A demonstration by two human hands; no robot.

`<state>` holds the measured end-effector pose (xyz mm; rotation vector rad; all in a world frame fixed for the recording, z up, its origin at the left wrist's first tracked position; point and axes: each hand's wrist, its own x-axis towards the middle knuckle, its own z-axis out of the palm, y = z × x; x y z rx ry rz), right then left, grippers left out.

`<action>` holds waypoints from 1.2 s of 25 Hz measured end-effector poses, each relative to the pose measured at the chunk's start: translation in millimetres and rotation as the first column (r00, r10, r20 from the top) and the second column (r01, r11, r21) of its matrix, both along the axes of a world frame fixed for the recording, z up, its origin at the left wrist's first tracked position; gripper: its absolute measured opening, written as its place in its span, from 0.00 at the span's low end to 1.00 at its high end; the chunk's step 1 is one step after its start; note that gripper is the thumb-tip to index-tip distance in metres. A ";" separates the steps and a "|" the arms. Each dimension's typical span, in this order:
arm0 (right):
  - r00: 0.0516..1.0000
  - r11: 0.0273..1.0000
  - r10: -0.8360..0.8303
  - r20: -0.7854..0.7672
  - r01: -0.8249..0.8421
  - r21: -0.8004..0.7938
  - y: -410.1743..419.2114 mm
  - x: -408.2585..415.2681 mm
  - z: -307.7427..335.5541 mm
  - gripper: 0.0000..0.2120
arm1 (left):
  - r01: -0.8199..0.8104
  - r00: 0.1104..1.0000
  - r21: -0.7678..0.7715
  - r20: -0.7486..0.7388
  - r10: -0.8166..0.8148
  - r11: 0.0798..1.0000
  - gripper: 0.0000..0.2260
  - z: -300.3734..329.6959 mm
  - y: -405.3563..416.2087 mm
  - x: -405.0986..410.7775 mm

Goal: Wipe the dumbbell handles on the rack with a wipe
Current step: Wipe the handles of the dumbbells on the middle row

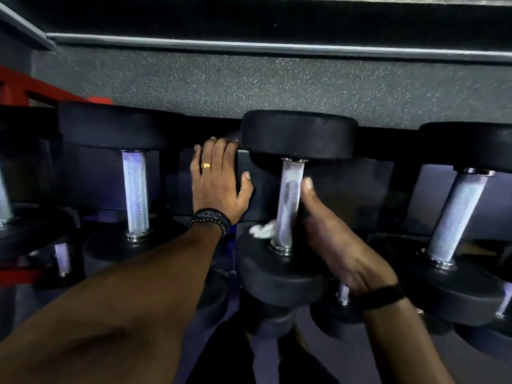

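Note:
A black dumbbell with a knurled silver handle (289, 200) lies on the rack (346, 195) in the middle of the view. My right hand (335, 239) is curled round that handle from the right, with a white wipe (263, 230) showing from under it at the handle's near end. My left hand (216, 181) rests flat on the rack just left of this dumbbell, its fingertips against the far black head (299, 134). Another dumbbell handle (135, 192) lies to the left and one more handle (457, 214) to the right.
A lower tier holds more dumbbells, with short handles (343, 293) visible below. Speckled grey floor (249, 81) lies beyond the rack. A red frame (41, 90) stands at the far left. The dumbbells sit close together with narrow gaps between them.

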<state>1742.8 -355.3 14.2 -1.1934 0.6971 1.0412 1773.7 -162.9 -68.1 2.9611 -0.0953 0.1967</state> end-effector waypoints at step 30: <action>0.979 0.956 0.176 0.102 -0.145 -0.257 3.8 -0.2 17.0 0.40 | -0.008 0.998 -0.037 -0.059 0.005 0.999 0.26 3.0 0.1 1.5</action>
